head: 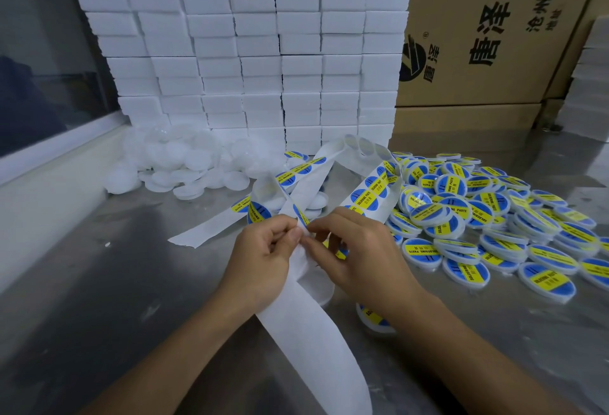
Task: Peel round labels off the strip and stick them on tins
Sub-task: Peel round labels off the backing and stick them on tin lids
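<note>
- Hands meet at centre of frame over a metal table point(99, 299); left hand point(260, 263) has thumb and forefinger pinched on the white strip point(313, 325), other fingers curled in.
- Right hand point(359, 256) w/ fingertips together at the same spot, pinching a blue-and-yellow label point(302, 216) at the strip's edge; can't tell how far it's lifted off.
- Strip runs from lower centre up btwn the hands, then loops up and back to centre right, round labels in a row on the looped part point(369, 190).
- A bare length of strip w/o labels point(211, 226) lies flat, left of centre.
- Labelled tins point(494, 216) piled at right of frame, blue-and-yellow tops mostly up, some overlapping; one more tin point(374, 315) just under right wrist.
- Plain white tins, no labels point(184, 164), heaped at centre left, against the foot of the block wall.
- White foam blocks point(247, 52) stacked high across upper left and centre.
- Cardboard boxes w/ black print point(487, 35) upper right, behind the tin pile.
</note>
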